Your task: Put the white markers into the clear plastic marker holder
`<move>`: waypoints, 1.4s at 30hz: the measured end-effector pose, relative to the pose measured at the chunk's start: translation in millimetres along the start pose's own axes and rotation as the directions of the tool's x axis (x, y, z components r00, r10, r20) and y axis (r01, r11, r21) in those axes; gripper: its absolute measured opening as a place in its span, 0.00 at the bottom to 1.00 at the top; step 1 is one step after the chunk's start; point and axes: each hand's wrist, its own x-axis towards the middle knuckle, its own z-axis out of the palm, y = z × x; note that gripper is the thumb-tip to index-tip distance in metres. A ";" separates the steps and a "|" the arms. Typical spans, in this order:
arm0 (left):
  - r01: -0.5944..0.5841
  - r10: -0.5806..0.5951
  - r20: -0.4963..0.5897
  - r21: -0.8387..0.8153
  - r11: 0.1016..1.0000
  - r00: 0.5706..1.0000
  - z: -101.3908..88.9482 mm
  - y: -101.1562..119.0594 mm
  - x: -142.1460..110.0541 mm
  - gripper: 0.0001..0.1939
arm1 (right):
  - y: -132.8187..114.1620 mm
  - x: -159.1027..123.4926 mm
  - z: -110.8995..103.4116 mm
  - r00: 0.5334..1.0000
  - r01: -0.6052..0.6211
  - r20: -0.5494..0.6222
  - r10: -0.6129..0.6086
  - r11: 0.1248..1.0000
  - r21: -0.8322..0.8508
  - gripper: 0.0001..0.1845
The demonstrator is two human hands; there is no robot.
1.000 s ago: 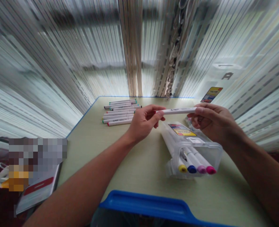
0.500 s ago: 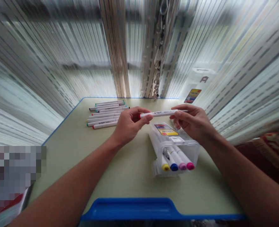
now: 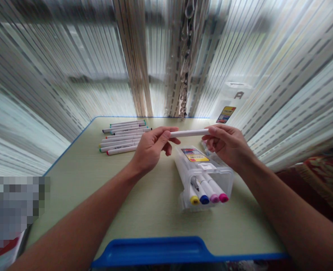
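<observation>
A white marker [image 3: 189, 133] is held level above the table between my two hands. My left hand [image 3: 152, 147] pinches its left end between thumb and fingers, and my right hand [image 3: 227, 142] grips the right end; both ends are covered by fingers. Just below lies a clear plastic marker case [image 3: 180, 165] with a yellow and red label. Out of its open near end stick several markers [image 3: 211, 188] with yellow, blue, lilac and pink tips, plus one with a grey nib. Left of my left hand, several white markers [image 3: 121, 137] lie in a row on the table.
The pale green table [image 3: 78, 195] has a blue rim and a blue tray [image 3: 155, 250] at its front edge. Another clear case [image 3: 231, 101] with a label stands at the back right. String curtains [image 3: 98, 56] hang behind. Patterned fabric [image 3: 327, 177] lies at the right.
The marker has turned about its length: its printed side and red end no longer show. My left fingers have shifted on it, and the view has moved slightly.
</observation>
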 end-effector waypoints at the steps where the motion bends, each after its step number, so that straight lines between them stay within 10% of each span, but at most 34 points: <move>1: 0.004 -0.004 0.002 -0.006 1.000 1.000 0.0 0.3 -0.4 0.19 | 0.4 0.3 -0.5 1.000 -0.002 0.000 0.002 1.000 0.004 0.14; 23: -0.042 0.051 -0.027 0.252 0.967 0.998 -1.1 -0.2 1.0 0.17 | -1.0 -4.1 5.1 0.996 -0.014 0.088 0.016 1.000 -0.024 0.20; 42: -0.024 0.022 0.016 0.114 0.993 1.000 1.8 8.0 -1.4 0.12 | 1.0 0.2 -1.3 0.999 -0.033 0.016 0.033 0.999 -0.003 0.20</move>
